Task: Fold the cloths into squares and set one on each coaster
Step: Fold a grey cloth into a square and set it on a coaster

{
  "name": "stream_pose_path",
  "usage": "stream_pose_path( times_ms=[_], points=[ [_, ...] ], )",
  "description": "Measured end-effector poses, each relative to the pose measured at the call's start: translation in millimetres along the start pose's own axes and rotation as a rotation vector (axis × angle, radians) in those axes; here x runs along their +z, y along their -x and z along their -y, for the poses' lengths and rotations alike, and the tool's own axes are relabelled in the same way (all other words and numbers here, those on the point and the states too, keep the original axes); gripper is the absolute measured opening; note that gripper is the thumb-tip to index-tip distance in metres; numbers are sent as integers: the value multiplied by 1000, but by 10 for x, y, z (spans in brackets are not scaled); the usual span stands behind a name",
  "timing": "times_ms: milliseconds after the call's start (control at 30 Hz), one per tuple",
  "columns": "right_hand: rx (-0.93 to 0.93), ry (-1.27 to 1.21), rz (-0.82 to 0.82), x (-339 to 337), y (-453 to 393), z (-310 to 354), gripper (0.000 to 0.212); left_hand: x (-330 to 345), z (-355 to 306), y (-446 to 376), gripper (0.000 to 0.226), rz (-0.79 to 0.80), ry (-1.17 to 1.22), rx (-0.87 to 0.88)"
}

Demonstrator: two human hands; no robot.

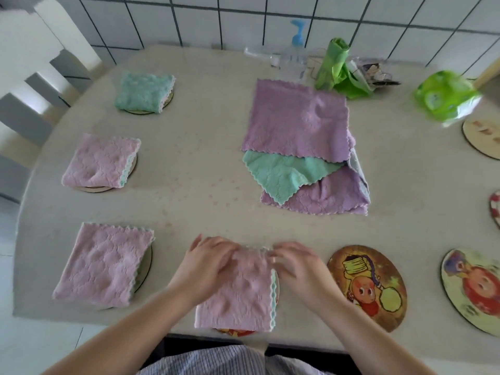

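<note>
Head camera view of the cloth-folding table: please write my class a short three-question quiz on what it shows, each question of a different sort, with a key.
1. True or false: the teal folded cloth lies on a coaster at the far left of the table.
2. How many folded cloths already sit on coasters, counting the pink folded cloth under the left hand and right hand?
3. Which lies on top of the unfolded pile? A. purple cloth B. teal cloth C. green bag

Key: 1 true; 2 four; 3 A.
</note>
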State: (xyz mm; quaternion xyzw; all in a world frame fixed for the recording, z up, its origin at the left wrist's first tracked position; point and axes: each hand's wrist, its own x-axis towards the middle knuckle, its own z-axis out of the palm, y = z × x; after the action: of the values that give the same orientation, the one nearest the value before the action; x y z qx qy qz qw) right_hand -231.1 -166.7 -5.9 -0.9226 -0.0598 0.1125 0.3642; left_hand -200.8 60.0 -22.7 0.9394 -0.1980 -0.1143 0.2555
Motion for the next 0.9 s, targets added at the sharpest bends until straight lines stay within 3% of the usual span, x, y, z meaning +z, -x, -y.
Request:
stream_pose_path(
  times_ms=[100,267,467,600,733,900],
  points=[
    [54,15,-142,-421,-303,-247,22,-93,-137,-523,32,-71,60,-3],
    [92,169,-214,-1083,-791,-666,25,-129,-403,-1407,31,-90,-10,-20],
    [-86,492,-77,-1370,-1353,-1050,36,-7,-570,-2120,49,69,-301,-130],
    [-131,630,42,-1423,-1654,-1287,37,43,-526,-2370,51,88,-391,-184],
    [-153,593,8,-1469,-1760,-1457,36,51,-456,-2473,52,65,-427,-168],
    [-197,469,-109,-1702,-1847,-1479,37,-82,-406,-2585,44,-87,-334,-205]
  ],
)
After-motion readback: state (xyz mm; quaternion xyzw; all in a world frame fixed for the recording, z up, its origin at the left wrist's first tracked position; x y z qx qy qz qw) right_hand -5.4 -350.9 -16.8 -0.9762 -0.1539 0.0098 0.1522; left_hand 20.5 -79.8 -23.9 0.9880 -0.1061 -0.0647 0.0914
